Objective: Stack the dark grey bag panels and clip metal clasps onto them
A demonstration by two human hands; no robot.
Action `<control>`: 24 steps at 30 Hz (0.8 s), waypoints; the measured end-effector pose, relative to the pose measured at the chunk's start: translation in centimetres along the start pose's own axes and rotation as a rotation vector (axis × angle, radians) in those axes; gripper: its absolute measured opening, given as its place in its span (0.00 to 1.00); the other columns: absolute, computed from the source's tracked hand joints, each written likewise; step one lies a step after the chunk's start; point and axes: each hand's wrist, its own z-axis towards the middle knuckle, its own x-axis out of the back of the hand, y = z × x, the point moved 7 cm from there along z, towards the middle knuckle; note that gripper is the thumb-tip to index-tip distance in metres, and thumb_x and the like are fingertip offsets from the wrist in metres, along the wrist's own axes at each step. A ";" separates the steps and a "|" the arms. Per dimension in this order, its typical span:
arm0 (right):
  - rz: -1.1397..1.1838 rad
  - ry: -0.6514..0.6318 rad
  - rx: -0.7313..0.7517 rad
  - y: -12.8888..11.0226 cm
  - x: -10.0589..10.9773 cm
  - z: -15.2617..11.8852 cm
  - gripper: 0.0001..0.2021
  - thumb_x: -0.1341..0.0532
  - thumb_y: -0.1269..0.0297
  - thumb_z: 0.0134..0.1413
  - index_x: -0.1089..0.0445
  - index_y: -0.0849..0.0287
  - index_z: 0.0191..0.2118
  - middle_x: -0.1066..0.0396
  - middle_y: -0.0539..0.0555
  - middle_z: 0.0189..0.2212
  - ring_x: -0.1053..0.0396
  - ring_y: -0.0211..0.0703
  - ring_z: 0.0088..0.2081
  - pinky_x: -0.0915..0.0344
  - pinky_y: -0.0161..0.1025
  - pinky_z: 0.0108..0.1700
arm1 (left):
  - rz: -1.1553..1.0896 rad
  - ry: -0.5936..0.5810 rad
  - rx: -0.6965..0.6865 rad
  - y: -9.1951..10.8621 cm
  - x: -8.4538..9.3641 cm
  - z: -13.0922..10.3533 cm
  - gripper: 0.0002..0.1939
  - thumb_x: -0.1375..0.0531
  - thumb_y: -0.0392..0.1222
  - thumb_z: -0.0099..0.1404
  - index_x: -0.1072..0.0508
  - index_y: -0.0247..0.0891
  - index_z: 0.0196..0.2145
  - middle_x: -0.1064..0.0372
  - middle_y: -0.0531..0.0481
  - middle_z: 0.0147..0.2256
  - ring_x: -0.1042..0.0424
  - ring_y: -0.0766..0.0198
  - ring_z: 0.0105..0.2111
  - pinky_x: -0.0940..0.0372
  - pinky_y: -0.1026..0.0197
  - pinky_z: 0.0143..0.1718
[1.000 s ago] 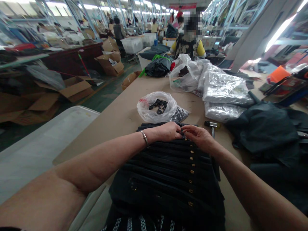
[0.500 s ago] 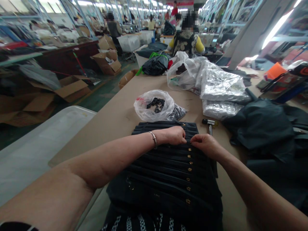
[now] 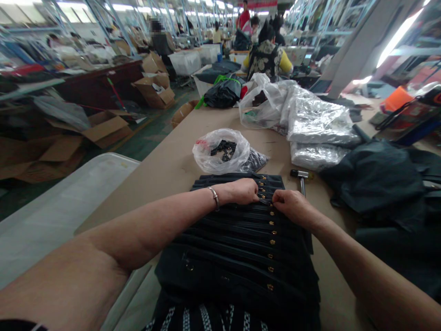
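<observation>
One dark zippered stack (image 3: 234, 250) lies at the near end of the table (image 3: 161, 165). The right hand (image 3: 291, 205) pinches one of its upper rows near a gold zipper pull (image 3: 271, 205); the left hand (image 3: 243, 191) is curled just beside, its grip too hidden to tell. Each layer should handle light, soft and floppy, best held along its firmer zipper. Just beyond, an open plastic bag (image 3: 202, 157) holds small dark pieces (image 3: 225, 149).

Plastic bag (image 3: 237, 159) behind zippered pieces (image 3: 230, 236)
</observation>
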 end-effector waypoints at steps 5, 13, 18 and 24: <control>0.288 0.156 -0.005 -2.2 1.8 -1.0 0.08 0.44 0.60 0.52 0.31 0.57 0.29 0.32 0.48 0.24 0.37 0.36 0.28 0.44 0.35 0.33 | -0.589 0.007 0.075 -2.0 -0.3 -1.3 0.13 0.45 0.48 0.62 0.29 0.35 0.32 0.42 0.56 0.20 0.45 0.70 0.16 0.50 0.66 0.18; 0.933 0.140 -0.054 -5.3 0.2 -0.3 0.20 0.38 0.49 0.45 0.34 0.62 0.34 0.36 0.47 0.21 0.39 0.34 0.20 0.41 0.34 0.24 | -1.067 0.094 -0.027 0.5 -0.7 -1.3 0.15 0.50 0.47 0.67 0.36 0.33 0.28 0.37 0.53 0.20 0.42 0.73 0.17 0.47 0.69 0.19; 1.136 0.172 -0.074 -4.7 -0.6 -0.1 0.17 0.33 0.53 0.40 0.37 0.61 0.28 0.35 0.47 0.19 0.38 0.33 0.20 0.39 0.32 0.24 | -1.098 0.189 -0.007 0.3 -1.0 -1.1 0.18 0.49 0.50 0.67 0.37 0.33 0.27 0.38 0.53 0.20 0.41 0.73 0.18 0.49 0.70 0.19; 1.301 0.220 -0.188 -2.6 0.0 -1.2 0.16 0.32 0.59 0.38 0.39 0.60 0.25 0.36 0.46 0.18 0.38 0.33 0.19 0.39 0.31 0.23 | -1.176 0.127 0.057 0.0 -2.1 -1.3 0.17 0.43 0.53 0.63 0.36 0.34 0.28 0.45 0.58 0.17 0.46 0.73 0.14 0.48 0.68 0.16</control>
